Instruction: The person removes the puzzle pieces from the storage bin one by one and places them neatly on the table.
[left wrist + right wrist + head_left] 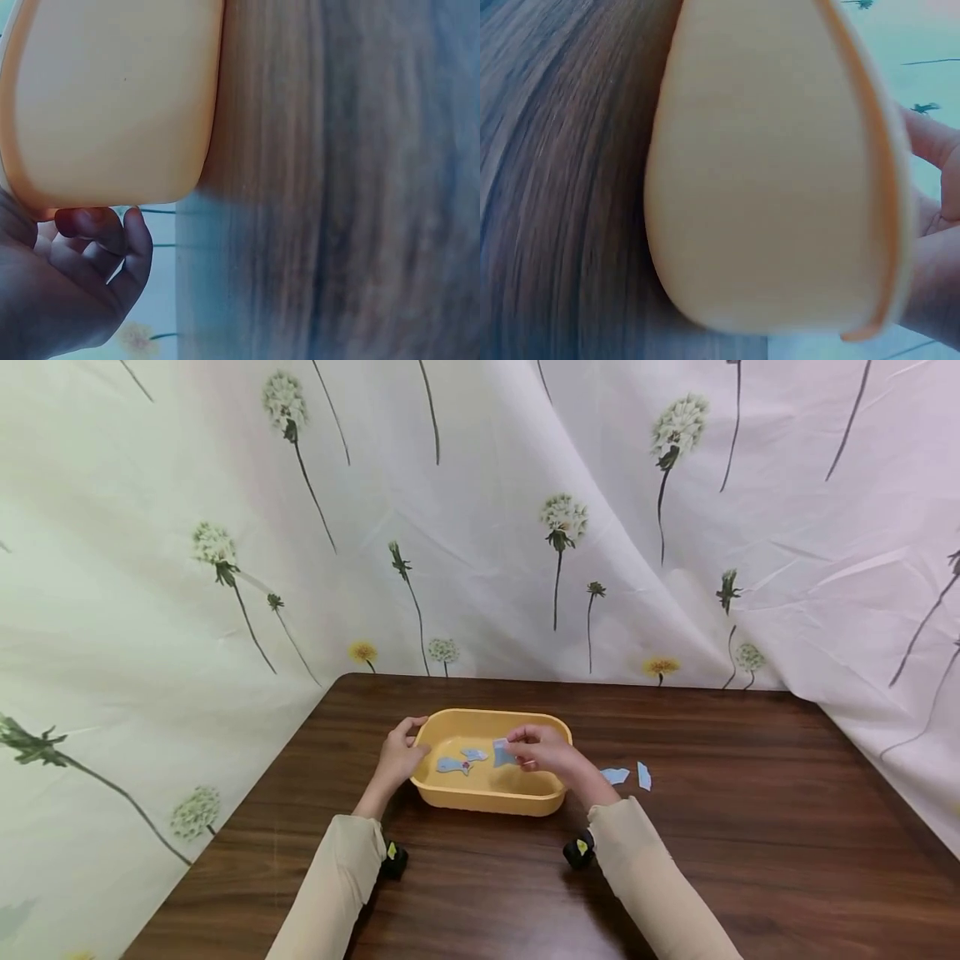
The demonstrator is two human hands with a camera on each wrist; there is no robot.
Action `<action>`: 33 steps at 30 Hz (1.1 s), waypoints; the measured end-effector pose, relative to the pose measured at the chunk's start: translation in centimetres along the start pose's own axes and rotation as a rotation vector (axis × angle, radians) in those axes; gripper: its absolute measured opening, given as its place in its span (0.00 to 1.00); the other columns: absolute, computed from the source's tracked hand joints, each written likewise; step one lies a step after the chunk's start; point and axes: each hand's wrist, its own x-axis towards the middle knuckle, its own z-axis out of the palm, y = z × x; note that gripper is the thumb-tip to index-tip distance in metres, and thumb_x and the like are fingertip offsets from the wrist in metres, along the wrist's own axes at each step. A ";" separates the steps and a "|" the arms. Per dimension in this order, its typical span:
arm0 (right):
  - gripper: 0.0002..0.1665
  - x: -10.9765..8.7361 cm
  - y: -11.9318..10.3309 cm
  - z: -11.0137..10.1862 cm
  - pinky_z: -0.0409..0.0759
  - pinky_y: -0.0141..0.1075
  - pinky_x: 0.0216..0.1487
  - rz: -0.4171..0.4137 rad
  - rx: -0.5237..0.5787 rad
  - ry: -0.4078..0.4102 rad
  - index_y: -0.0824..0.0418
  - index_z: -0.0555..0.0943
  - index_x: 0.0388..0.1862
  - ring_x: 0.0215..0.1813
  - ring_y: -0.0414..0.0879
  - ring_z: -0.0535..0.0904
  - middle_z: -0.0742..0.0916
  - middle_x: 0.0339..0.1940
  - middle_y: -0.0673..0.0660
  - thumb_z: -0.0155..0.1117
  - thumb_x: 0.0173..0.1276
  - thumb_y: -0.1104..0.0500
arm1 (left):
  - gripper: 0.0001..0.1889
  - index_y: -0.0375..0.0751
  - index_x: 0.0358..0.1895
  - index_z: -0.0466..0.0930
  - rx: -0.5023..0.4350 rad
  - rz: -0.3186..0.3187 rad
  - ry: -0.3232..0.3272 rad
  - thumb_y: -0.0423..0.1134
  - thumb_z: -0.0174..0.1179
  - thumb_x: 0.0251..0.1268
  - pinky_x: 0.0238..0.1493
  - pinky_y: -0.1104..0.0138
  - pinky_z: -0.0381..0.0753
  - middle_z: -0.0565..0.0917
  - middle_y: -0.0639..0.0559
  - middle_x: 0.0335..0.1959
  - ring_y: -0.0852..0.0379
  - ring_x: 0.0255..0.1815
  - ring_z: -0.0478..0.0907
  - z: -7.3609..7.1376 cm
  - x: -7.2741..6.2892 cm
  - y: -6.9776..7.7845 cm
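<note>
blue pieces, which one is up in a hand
The blue piece pinched by the right hand; two other pieces lie inside the yellow tub, two more on the table.

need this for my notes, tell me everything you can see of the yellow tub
The yellow tub is open-topped, oblong and shallow, with rounded corners and plain, smooth walls that look like plastic. It stands upright on the brown table, one long side toward the person. Two light blue pieces lie inside. The left hand grips its left end; the right hand holds another blue piece above it.
</note>
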 end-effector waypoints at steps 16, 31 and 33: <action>0.17 -4.2 0.3 -7.1 0.82 0.34 0.46 -0.011 0.016 0.182 0.64 0.75 0.54 0.38 0.40 0.77 0.79 0.37 0.50 0.60 0.72 0.55 | 0.27 0.38 0.69 0.67 0.001 -0.006 0.003 0.27 0.51 0.65 0.27 0.65 0.83 0.82 0.24 0.48 0.46 0.34 0.86 0.4 0.4 -0.3; 0.16 -8.5 4.5 -15.0 0.82 0.30 0.43 0.067 0.078 0.322 0.63 0.76 0.52 0.34 0.35 0.78 0.80 0.30 0.43 0.60 0.71 0.55 | 0.27 0.37 0.70 0.64 0.005 0.009 -0.032 0.27 0.50 0.66 0.28 0.65 0.83 0.81 0.23 0.48 0.49 0.32 0.86 0.0 0.7 -0.4; 0.18 -9.1 5.4 -15.7 0.82 0.30 0.44 0.094 0.059 0.323 0.65 0.75 0.54 0.35 0.34 0.79 0.81 0.31 0.43 0.59 0.72 0.55 | 0.28 0.37 0.70 0.64 0.004 0.005 -0.040 0.26 0.50 0.66 0.28 0.65 0.84 0.81 0.23 0.49 0.47 0.34 0.86 0.1 0.6 -0.4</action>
